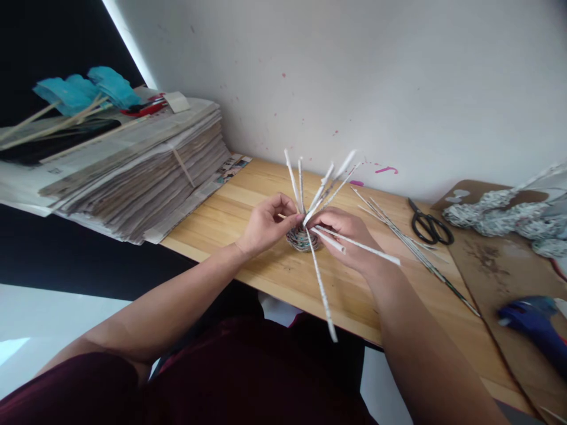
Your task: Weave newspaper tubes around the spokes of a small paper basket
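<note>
A small woven paper base rests on the wooden table, with several rolled newspaper tubes fanning up and outward from it. My left hand pinches the weave from the left, fingers closed on a thin tube end. My right hand grips the base from the right, fingers curled round it. One long tube slants toward me, and another tube lies across the back of my right hand.
A thick stack of newspapers fills the left, with blue-tipped sticks on top. Loose paper tubes and black scissors lie to the right. Cardboard, a woven paper rope and a blue glue gun sit far right.
</note>
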`<action>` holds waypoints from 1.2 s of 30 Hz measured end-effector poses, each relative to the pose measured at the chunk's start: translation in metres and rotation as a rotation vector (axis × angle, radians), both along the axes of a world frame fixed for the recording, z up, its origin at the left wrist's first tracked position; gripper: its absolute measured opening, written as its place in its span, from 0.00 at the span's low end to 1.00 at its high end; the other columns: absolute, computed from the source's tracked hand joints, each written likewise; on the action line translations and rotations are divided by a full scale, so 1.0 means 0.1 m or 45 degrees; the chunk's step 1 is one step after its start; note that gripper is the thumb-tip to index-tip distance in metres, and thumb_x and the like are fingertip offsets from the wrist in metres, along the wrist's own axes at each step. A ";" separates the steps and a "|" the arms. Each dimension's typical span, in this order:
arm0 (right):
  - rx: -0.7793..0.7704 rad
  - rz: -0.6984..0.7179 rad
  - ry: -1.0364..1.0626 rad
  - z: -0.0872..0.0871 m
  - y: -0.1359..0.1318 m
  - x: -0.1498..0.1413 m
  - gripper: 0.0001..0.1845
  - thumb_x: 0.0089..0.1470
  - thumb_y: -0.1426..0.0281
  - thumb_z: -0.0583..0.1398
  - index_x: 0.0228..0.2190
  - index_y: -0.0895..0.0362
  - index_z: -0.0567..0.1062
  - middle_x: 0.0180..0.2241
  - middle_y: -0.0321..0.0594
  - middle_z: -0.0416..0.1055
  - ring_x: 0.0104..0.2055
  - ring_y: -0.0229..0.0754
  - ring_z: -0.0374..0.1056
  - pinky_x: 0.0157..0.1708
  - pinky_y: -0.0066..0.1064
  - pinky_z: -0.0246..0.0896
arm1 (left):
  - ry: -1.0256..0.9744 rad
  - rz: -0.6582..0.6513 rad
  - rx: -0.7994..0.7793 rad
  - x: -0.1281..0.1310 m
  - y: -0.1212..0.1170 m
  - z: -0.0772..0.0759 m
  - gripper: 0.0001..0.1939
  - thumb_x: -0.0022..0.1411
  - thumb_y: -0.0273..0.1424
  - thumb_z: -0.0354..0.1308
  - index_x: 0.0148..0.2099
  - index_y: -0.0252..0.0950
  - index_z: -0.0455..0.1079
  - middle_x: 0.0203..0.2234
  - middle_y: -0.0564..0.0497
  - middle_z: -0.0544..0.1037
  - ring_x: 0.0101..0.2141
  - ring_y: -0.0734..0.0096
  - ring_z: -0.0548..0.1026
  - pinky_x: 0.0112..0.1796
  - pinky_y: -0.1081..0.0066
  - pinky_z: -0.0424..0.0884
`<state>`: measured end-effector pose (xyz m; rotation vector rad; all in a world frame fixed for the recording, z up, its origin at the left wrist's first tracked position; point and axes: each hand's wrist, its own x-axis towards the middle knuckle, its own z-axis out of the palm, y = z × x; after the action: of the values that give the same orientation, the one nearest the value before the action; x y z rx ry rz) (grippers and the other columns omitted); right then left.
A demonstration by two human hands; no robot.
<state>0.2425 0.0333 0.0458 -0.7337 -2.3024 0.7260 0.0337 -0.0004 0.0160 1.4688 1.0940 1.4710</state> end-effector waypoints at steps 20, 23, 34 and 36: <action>0.157 -0.079 0.010 -0.08 0.04 -0.01 0.06 0.61 0.75 0.64 0.37 0.52 0.80 0.36 0.38 0.81 0.37 0.41 0.76 0.37 0.32 0.69 | 0.496 0.157 0.292 -0.03 -0.02 -0.02 0.03 0.62 0.28 0.65 0.37 0.34 0.80 0.32 0.47 0.83 0.34 0.72 0.79 0.37 0.71 0.76; 0.158 -0.090 0.008 -0.09 0.04 -0.01 0.05 0.61 0.74 0.64 0.36 0.52 0.80 0.36 0.38 0.81 0.37 0.41 0.76 0.37 0.33 0.70 | 0.479 0.128 0.316 -0.05 -0.03 0.00 0.06 0.63 0.32 0.68 0.36 0.35 0.80 0.32 0.47 0.82 0.33 0.71 0.79 0.35 0.71 0.75; 0.071 -0.094 0.128 -0.11 -0.01 -0.06 0.07 0.61 0.74 0.65 0.38 0.50 0.83 0.38 0.38 0.81 0.39 0.41 0.77 0.41 0.35 0.71 | 0.595 0.054 0.249 -0.06 -0.02 0.15 0.03 0.60 0.29 0.68 0.38 0.36 0.81 0.30 0.50 0.79 0.30 0.74 0.75 0.34 0.73 0.72; 0.050 -0.120 0.115 -0.10 -0.03 -0.07 0.07 0.60 0.73 0.66 0.37 0.51 0.84 0.36 0.38 0.81 0.38 0.41 0.76 0.40 0.34 0.70 | 0.484 0.034 0.187 -0.04 -0.01 0.13 0.04 0.59 0.30 0.68 0.37 0.35 0.79 0.30 0.50 0.79 0.30 0.74 0.75 0.33 0.73 0.72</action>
<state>0.2359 0.0307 0.0358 -0.7703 -2.1796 0.6554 0.0295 -0.0014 0.0286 1.8981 1.2521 1.3452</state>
